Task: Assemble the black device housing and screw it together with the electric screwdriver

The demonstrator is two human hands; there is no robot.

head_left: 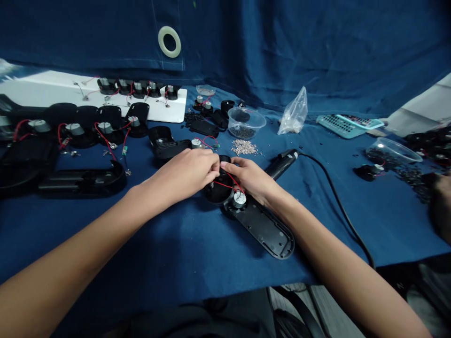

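My right hand (252,177) grips the far side of a black plastic housing (220,193), thumb on top. My left hand (199,168) is closed in a pinch over the same housing. Whatever lies between its fingertips is hidden. Red wires (230,182) run across the housing to a small silver motor (240,199). That motor sits at the near end of a long black casing half (266,227), which slants toward me under my right forearm. A black electric screwdriver (283,162) with a cable lies behind my right hand.
Small screws (244,147) lie piled before a clear tub (246,123). Several motor assemblies (105,126) line the left side, some on a white board (169,111). A plastic bag (294,115) and a turquoise basket (348,126) stand farther back. Another person's hand (442,197) is at right.
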